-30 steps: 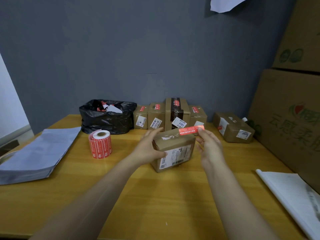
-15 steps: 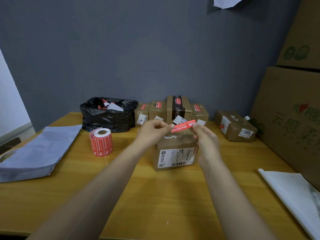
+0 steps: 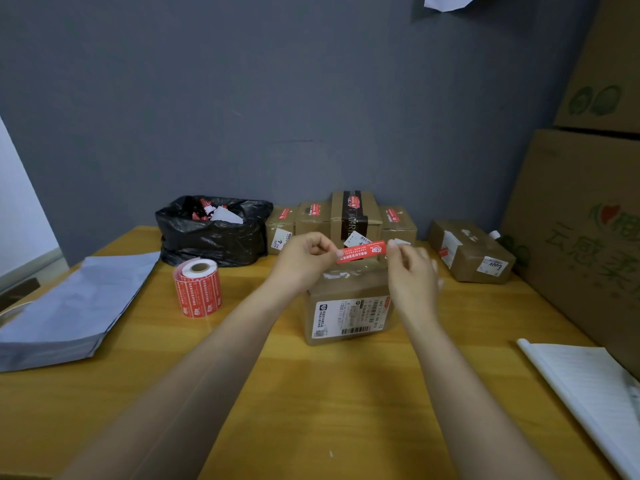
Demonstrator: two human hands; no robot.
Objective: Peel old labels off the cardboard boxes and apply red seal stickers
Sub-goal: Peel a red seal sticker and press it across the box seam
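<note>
A small cardboard box (image 3: 346,306) stands on the wooden table (image 3: 311,393), its white shipping label facing me. Above its top I hold a red seal sticker (image 3: 362,251) stretched level between both hands. My left hand (image 3: 306,256) pinches the sticker's left end with curled fingers. My right hand (image 3: 410,268) pinches the right end. A roll of red stickers (image 3: 198,288) stands upright to the left of the box.
A black rubbish bag (image 3: 211,230) with peeled scraps sits at the back left. Several small boxes (image 3: 341,220) with red seals line the wall; another box (image 3: 471,251) lies to the right. Grey mailer bags (image 3: 69,306) lie left, large cartons (image 3: 581,237) and white paper (image 3: 588,386) right.
My left hand left the box's side and took the sticker's left end. Both hands now hold the sticker over the box, which has settled flat on the table.
</note>
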